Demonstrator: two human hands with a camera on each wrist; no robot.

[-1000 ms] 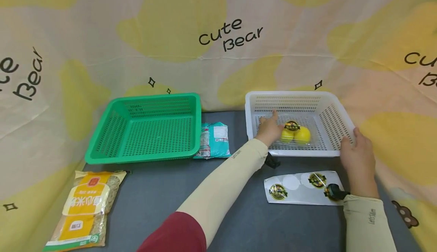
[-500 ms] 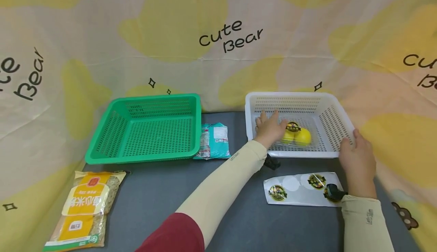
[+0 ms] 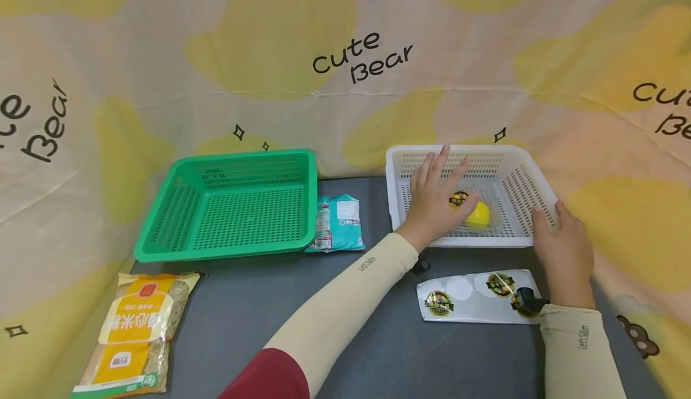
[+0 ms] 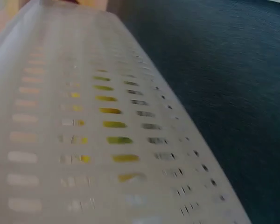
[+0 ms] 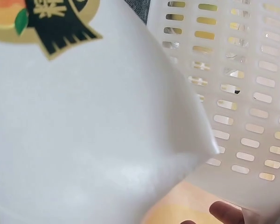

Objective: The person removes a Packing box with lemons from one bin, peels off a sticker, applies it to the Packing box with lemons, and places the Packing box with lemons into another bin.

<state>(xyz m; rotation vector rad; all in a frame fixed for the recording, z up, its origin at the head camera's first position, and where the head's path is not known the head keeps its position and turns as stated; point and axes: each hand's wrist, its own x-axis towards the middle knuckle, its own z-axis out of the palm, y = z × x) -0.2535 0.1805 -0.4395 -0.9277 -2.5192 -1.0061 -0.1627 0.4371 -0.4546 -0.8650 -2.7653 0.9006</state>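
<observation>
My left hand (image 3: 433, 207) hovers over the left part of the white basket (image 3: 502, 242), fingers spread. Below and beside it, inside the basket, lies a clear plastic pack with a yellow ball-like fruit (image 3: 478, 214) and a round black-and-gold sticker (image 3: 459, 198) on top. The hand hides the pack's left portion. At the basket's front right corner, my right hand (image 3: 564, 255) grips the rim between thumb and fingers. Its fingertips (image 5: 226, 212) show near the basket's edge in the right wrist view. The left wrist view shows only the basket's slotted wall (image 4: 84, 163).
A sticker sheet (image 3: 469, 312) lies in front of the white basket, near the right wrist. Further left are a green basket (image 3: 251, 249), a teal packet (image 3: 345, 225) beside it and a yellow bag of grain (image 3: 132, 333). A printed cloth (image 3: 270, 57) hangs behind.
My left hand has lifted off the pack's left side, spread its fingers and shifted over it, covering one yellow fruit. My right hand stays at the basket's corner.
</observation>
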